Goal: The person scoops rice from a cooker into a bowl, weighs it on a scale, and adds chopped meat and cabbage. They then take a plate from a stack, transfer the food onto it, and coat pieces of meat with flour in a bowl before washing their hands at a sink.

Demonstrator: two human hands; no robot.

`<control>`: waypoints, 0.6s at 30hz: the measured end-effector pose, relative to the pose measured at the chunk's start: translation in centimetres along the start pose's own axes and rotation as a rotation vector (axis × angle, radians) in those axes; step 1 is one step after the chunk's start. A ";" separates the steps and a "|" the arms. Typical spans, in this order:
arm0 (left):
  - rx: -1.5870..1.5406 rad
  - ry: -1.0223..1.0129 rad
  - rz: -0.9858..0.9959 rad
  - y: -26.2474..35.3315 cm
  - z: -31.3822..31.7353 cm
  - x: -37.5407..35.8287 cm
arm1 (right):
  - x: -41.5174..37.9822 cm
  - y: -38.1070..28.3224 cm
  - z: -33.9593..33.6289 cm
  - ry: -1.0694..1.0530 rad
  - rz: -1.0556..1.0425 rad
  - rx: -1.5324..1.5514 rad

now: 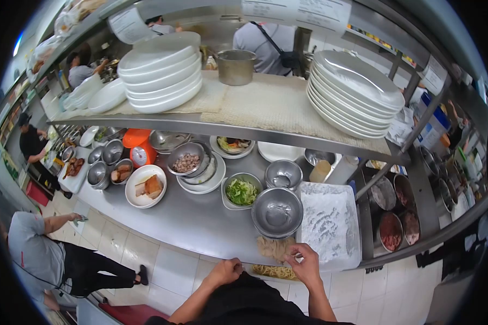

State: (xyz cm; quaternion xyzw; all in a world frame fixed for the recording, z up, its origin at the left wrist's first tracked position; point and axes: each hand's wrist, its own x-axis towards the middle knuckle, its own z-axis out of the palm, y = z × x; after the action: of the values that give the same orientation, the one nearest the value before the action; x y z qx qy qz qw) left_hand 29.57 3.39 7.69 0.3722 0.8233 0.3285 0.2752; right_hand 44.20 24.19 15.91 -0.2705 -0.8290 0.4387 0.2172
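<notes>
My left hand (226,271) is closed in front of the counter's near edge, close to my dark clothing; what its curled fingers hold, if anything, is hidden. At the counter edge, my right hand (305,262) has its thumb and fingertips pinched at the right side of a crumpled tan cloth (272,247). Just behind that cloth stands a steel mixing bowl (276,211), with another steel bowl (283,174) beyond it. Below the edge, between my hands, a container of yellow noodles (275,272) shows. A white tray of flour-like powder (329,222) lies right of my right hand.
Chopped greens (242,192), a bowl of meat pieces (186,161) and a plate with browned meat (149,188) line the counter, near an orange scale (141,154). Stacked plates (160,73) and a pot (236,67) occupy the overhead shelf. A person (43,254) stands at left.
</notes>
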 end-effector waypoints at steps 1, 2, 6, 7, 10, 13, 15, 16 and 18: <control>0.006 0.017 0.000 0.0 -0.2 0.2 | 0.0 0.1 0.4 -0.018 -0.018 0.007; 0.013 0.034 0.003 0.1 -0.5 0.5 | 0.0 0.3 0.8 -0.020 -0.017 0.022; -0.022 -0.024 -0.024 0.9 -2.4 2.1 | -0.6 -1.0 1.3 0.048 0.039 0.000; -0.031 -0.048 -0.010 1.1 -2.8 2.7 | -1.0 -1.0 1.4 0.074 0.067 -0.006; -0.048 -0.102 0.019 2.5 -4.7 4.7 | -2.0 -1.3 1.3 0.117 0.145 -0.030; -0.068 -0.115 0.044 4.0 -6.5 6.3 | -2.7 -1.2 1.1 0.128 0.222 -0.048; -0.077 -0.112 0.021 5.2 -7.8 7.2 | -2.9 -1.2 0.9 0.134 0.266 -0.052; -0.107 -0.070 0.098 4.5 -7.6 8.1 | -3.0 -1.4 0.7 0.147 0.277 -0.101; -0.101 0.009 0.240 2.8 -7.2 9.7 | -3.9 -1.3 0.5 0.167 0.283 -0.204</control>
State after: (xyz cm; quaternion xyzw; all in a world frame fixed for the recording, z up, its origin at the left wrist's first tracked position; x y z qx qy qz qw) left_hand 20.24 10.12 12.31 0.4522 0.7565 0.4018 0.2486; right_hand 46.50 20.78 16.21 -0.4403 -0.8020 0.3546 0.1927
